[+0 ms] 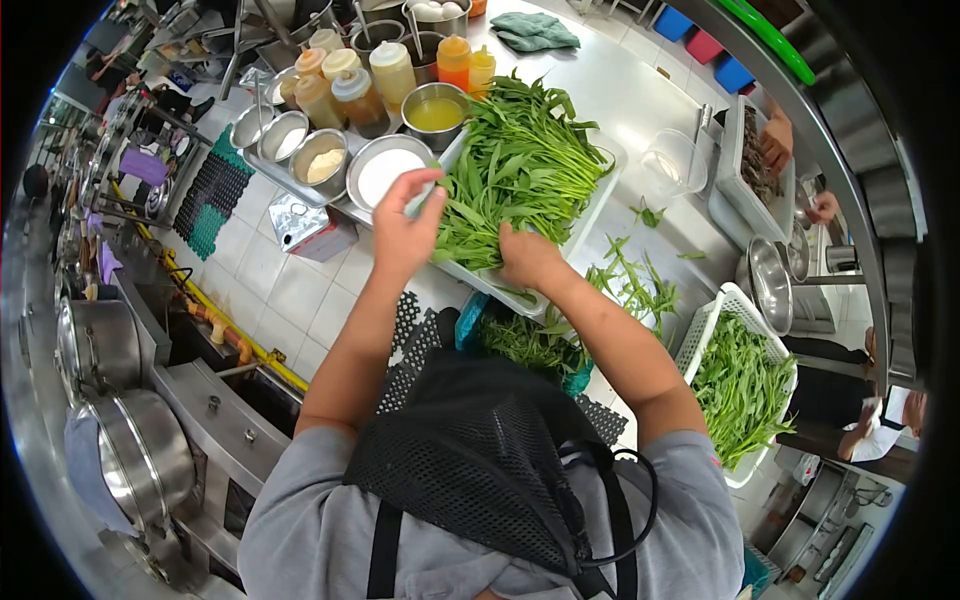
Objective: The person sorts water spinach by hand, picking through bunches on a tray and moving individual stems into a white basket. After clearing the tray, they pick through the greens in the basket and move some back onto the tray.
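A large heap of leafy green stalks [525,165] lies in a white tray [607,190] on the steel counter. My left hand [408,225] is raised at the left edge of the heap, thumb and fingers apart, nearest to the bowl of white powder [385,172]. At the front edge of the tray, my right hand [530,260] has its fingers curled into the leaves, and the fingertips are partly hidden there. Loose leaves and stems [640,290] are scattered on the counter beside my right forearm.
Sauce bottles [390,75] and metal bowls [320,160] line the back left. A white basket of greens [735,385] stands at the right, near steel bowls [770,285]. Another person's hand [775,143] reaches into a tub [745,185]. Below the tray is a bag of greens [525,340].
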Demonstrator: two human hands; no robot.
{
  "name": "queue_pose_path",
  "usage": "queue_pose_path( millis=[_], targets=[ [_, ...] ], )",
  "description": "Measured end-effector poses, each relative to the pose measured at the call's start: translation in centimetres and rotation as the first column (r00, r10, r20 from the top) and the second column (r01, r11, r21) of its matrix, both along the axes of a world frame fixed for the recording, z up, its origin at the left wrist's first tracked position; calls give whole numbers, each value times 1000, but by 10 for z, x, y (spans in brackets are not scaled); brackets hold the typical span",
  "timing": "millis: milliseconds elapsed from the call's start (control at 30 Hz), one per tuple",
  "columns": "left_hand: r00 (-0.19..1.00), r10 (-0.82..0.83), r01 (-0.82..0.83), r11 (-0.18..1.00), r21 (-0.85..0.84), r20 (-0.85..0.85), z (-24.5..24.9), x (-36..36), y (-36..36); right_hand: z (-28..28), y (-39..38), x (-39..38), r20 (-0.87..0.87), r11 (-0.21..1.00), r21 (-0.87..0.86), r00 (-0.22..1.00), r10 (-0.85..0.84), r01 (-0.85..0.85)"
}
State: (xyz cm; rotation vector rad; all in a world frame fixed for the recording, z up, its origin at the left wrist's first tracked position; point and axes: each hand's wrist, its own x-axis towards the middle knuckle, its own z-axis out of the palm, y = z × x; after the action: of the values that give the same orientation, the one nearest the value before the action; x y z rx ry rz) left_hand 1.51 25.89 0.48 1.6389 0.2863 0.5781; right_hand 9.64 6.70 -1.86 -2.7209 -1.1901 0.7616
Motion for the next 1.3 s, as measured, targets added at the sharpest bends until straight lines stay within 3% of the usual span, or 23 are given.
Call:
queue_pose_path(
  millis=[67,100,167,200,233,267,300,333,367,433,467,500,567,633,733,833,1033,1200,1233,1300],
  targets=[
    [948,-282,311,920,239,-149,4,9,-12,16,0,-5,-87,1000,-23,996,-20,18],
    [944,-295,323,915,242,-147,4,13,-17,19,-3,-4,-84,999,-20,996,-34,32],
    [815,-445,574,533,622,-371,1,22,-26,23,-11,-3,-141,997,-61,989,47,-56],
    [745,-434,663,399,633,-507,0,25,-27,24,-16,-6,-118,999,-35,993,24,-28],
    [739,-442,668,387,635,-508,-2,27,-29,26,-27,-9,-118,999,-32,993,11,-15],
    [729,-378,676,263,689,-571,-4,30,-32,30,-42,-11,57,968,242,997,60,-72],
    [721,-305,679,129,723,-622,-3,32,-34,37,-57,-13,238,860,481,970,56,-168],
    [713,-303,678,71,732,-632,2,35,-37,45,-69,-14,178,744,662,983,-49,-83],
    [706,-309,683,59,728,-637,5,38,-40,47,-85,-15,172,743,666,983,-62,-70],
    [714,-395,616,-37,787,-578,11,43,-47,46,-119,-19,2,601,765,933,-361,231],
    [673,-436,631,-82,771,-597,14,45,-51,39,-136,-22,-1,593,768,928,-374,240],
    [666,-443,630,-96,771,-600,7,48,-54,24,-152,-28,-49,543,762,867,-495,353],
    [519,-603,695,-115,709,-606,-14,56,-58,-4,-179,-42,-95,464,753,776,-624,466],
    [456,-579,712,-217,667,-676,-16,58,-62,-25,-197,-57,143,478,784,633,-761,397],
    [403,-495,689,-389,612,-769,-33,67,-63,-48,-220,-76,201,433,766,462,-864,475],
    [384,-466,661,-464,589,-797,-43,78,-68,-70,-237,-91,235,362,759,291,-927,541],
    [379,-440,636,-515,575,-814,-44,86,-76,-79,-253,-88,202,295,754,220,-954,587],
    [394,-423,640,-511,574,-816,-45,85,-77,-80,-242,-62,37,168,698,199,-979,696],
    [394,-425,638,-512,575,-815,-45,85,-78,-82,-240,-57,38,166,699,196,-980,696],
    [367,-389,701,-482,526,-845,-40,84,-81,-81,-235,-50,84,276,581,281,-956,766]
  ],
)
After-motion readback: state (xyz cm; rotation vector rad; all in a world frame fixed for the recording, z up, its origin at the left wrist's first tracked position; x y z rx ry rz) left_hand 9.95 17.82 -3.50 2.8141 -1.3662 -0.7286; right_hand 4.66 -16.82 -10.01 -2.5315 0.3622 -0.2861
